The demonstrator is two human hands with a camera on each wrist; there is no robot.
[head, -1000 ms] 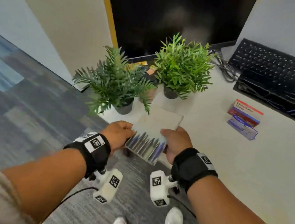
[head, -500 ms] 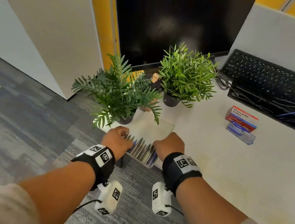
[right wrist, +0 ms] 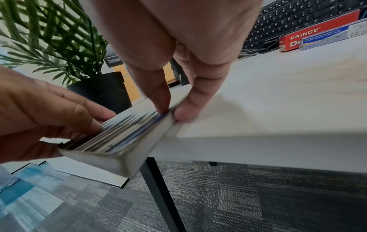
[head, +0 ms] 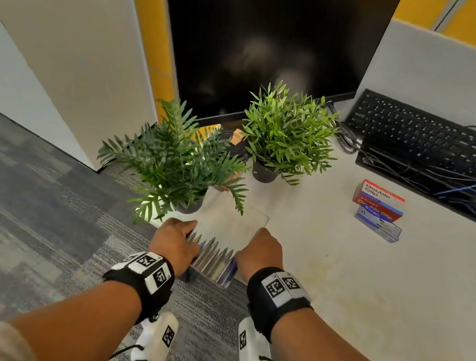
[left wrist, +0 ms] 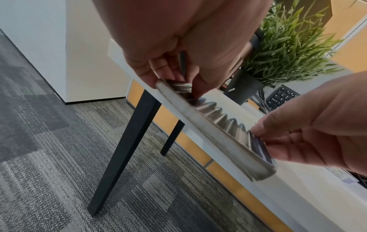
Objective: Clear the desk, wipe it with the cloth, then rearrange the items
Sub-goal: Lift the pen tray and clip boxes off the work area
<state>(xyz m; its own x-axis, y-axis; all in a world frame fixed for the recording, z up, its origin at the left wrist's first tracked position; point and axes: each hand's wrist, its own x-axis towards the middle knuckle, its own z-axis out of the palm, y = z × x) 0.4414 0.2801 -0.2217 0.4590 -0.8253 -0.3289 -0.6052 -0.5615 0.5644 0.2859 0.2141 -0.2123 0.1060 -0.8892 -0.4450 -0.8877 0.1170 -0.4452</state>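
A clear flat case of pens (head: 221, 248) is held by its two sides at the near left corner of the white desk (head: 368, 290). My left hand (head: 174, 241) pinches its left side and my right hand (head: 261, 252) pinches its right side. In the left wrist view the left hand (left wrist: 178, 83) grips one end of the case (left wrist: 214, 130). In the right wrist view the right hand (right wrist: 171, 109) pinches the case (right wrist: 119, 141) at the desk edge. The case's near end overhangs the floor. Whether it rests on the desk I cannot tell.
Two potted plants, a fern (head: 178, 159) and a bushy one (head: 286, 132), stand just beyond the case. A red clip box (head: 379, 197) and a clear box (head: 377, 224) lie to the right. A black keyboard (head: 432, 137) and a monitor (head: 267, 31) are at the back.
Both hands have carried the case forward and lower, from in front of the desk corner to over it, close under the fern's leaves.
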